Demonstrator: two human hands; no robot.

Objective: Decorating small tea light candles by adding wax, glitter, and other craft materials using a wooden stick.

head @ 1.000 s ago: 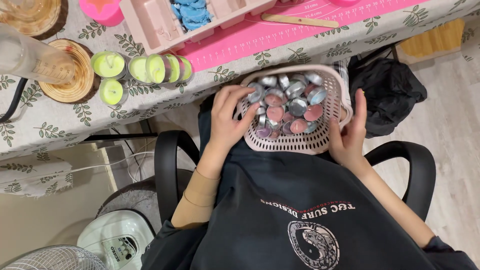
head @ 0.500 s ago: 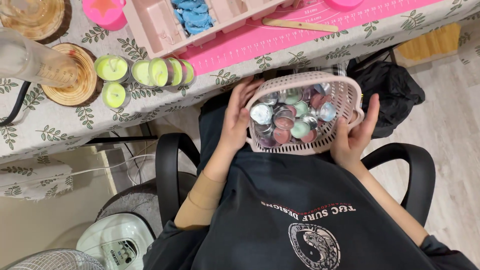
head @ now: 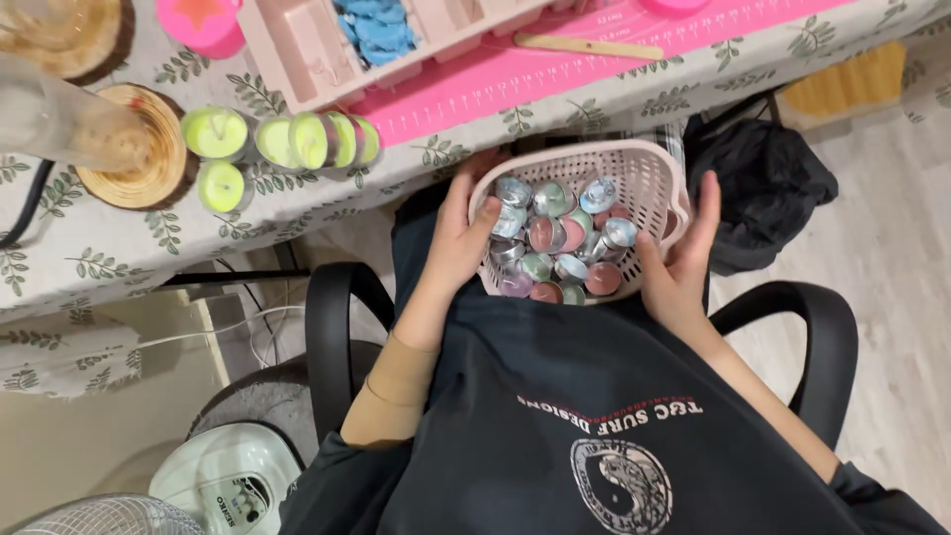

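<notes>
The basket [head: 634, 173], pale pink with a lattice wall, sits in the person's lap just below the edge of the bench [head: 119, 253], tilted so its open top faces up and toward the camera. It is held between both hands. The left hand [head: 461, 238] cups the basket's left wall, its fingers curled over the rim with the tips reaching in at the tealight candles [head: 560, 243] heaped inside. The right hand [head: 684, 263] lies flat against the basket's right side, fingers spread and pointing up along the wall toward the bench, thumb near the lower rim. So each grip is pressed onto the basket from an opposite side, neither one pinching a single candle.

The basket's longer side runs left to right between the two palms. The candles, in metal cups with pink, green and lilac wax, lie nearer the left hand's fingertips than the right hand's, which stay outside the basket.

Beyond the basket, on the bench, a pink mat [head: 555, 74] lies straight ahead with a pink tray [head: 297, 50] on it, and a row of green candles [head: 287, 144] stands up and to the left of the basket, beside a wooden coaster [head: 149, 168].
</notes>
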